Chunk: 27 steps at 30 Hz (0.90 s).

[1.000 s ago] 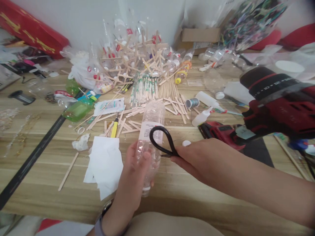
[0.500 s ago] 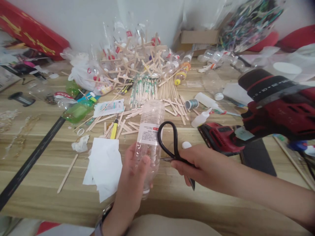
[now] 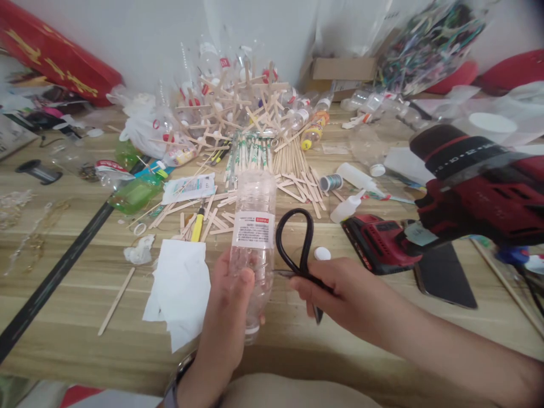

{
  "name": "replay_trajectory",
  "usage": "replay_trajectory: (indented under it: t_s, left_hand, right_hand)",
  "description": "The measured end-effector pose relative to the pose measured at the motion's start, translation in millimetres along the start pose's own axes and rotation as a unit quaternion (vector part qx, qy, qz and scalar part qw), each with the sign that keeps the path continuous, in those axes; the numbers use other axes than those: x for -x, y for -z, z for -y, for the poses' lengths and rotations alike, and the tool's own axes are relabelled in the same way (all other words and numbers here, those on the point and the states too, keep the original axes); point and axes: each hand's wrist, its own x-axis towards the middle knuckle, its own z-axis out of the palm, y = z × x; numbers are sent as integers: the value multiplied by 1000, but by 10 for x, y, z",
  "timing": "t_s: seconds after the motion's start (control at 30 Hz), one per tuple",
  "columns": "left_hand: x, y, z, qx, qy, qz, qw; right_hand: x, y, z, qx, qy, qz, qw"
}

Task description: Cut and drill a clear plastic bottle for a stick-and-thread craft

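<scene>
My left hand (image 3: 229, 300) is wrapped round the lower part of a clear plastic bottle (image 3: 254, 195), whose capped end points toward me. A white printed label (image 3: 253, 229) sits on the bottle's side. Black-handled scissors (image 3: 306, 243) are in my right hand (image 3: 331, 283), with the handle loop pointing away from me. One blade tip reaches the bottle's right side; whether it has pierced the wall I cannot tell. The other blade points down below my fingers.
A red cordless drill (image 3: 476, 187) stands at the right beside a dark phone (image 3: 445, 275). White paper (image 3: 178, 289) lies left of my left hand. Wooden sticks (image 3: 293, 161), a yellow-handled tool (image 3: 198, 225), a green bottle (image 3: 138, 192) and a glue bottle (image 3: 346, 208) lie farther back.
The bottle has shifted slightly left and turned, so its label faces up more fully. The scissors' lower blade has swung left toward the bottle, and my right hand has moved slightly.
</scene>
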Motion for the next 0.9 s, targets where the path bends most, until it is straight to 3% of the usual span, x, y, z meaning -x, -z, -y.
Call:
replay_trajectory:
  t_s: [0.07,0.13,0.27,0.4,0.47,0.53,0.63,0.7,0.8,0.9]
  left_hand:
    - [1,-8,-10,5,3,6,1000]
    - [2,-10,-12,6,10,8,1000]
    - [1,-5,0,12,14,6,1000]
    - [-6,-13,7,5,14,1,1000]
    - [-7,-20,6,1,22,-4,1000]
    - [-7,-25,8,1,24,-4,1000]
    - [-6,-25,21,-3,13,-3,1000]
    - [-4,-22,34,-9,6,-4,1000]
    - [-1,-10,52,-33,0,-6,999]
    - [-1,16,75,-60,-17,-4,998]
  right_hand:
    - [33,-19,-5,175,63,-99,977]
    - [56,-35,-5,281,120,-159,939]
    - [61,-44,6,360,189,-215,888]
    - [48,-59,-21,383,216,-218,871]
    - [43,-73,-42,372,210,-204,881]
    - [34,-79,-54,339,168,-176,909]
    - [11,-60,-44,220,66,-84,970]
    - [-7,-36,-29,111,3,-15,994]
    - [-28,-13,-11,-31,-53,51,997]
    - [-38,-23,-10,-121,-59,72,988]
